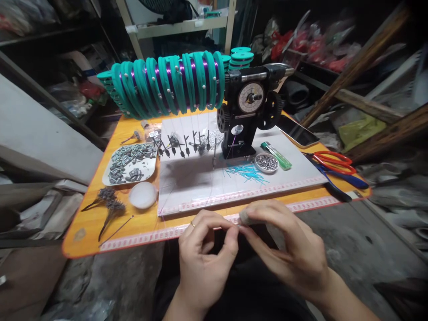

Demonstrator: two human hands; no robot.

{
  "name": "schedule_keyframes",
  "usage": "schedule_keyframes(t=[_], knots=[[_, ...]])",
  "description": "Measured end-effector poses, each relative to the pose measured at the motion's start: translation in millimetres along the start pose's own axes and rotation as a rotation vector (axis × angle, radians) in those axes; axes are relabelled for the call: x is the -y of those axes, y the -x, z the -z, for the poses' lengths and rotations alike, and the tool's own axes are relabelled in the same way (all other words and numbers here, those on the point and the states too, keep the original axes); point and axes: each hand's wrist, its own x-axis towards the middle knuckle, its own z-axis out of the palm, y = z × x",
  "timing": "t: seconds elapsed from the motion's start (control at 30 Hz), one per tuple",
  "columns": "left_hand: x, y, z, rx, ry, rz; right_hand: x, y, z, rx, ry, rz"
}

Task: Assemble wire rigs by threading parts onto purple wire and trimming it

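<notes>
Cluttered shelves and timber surround a small orange table (pixel 100 223) carrying a white mat (pixel 200 187), a black winding machine (pixel 247 111) with teal spools (pixel 170 82) of purple thread, a tray of metal crimps (pixel 129 165) and red-handled scissors (pixel 334 161). Below the table's near edge, the left hand (pixel 203 258) and right hand (pixel 287 245) meet, fingers pinched on something tiny between them, too small to identify; the right also seems to hold a small grey piece (pixel 244 217). Work looks mid-step.
</notes>
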Motion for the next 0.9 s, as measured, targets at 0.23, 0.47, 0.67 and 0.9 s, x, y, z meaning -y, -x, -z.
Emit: schedule_keyframes(t=[0.23,0.47,0.67,0.9], knots=[[4.4,0.9,0.2,0.02,0.476,0.233,0.3,0.0,-14.3,-0.018,-0.326,-0.352],[1.5,-0.2,-0.5,0.088,0.385,0.274,4.8,-6.9,-11.7,-0.101,-0.473,-0.335],[2.4,-1.9,-3.5,0.177,0.192,0.192,22.6,-27.8,-3.2,0.241,-0.267,0.043],[-2.7,4.8,-2.8,0.054,0.354,0.185,20.1,-17.1,-9.8,-0.014,-0.345,-0.286]])
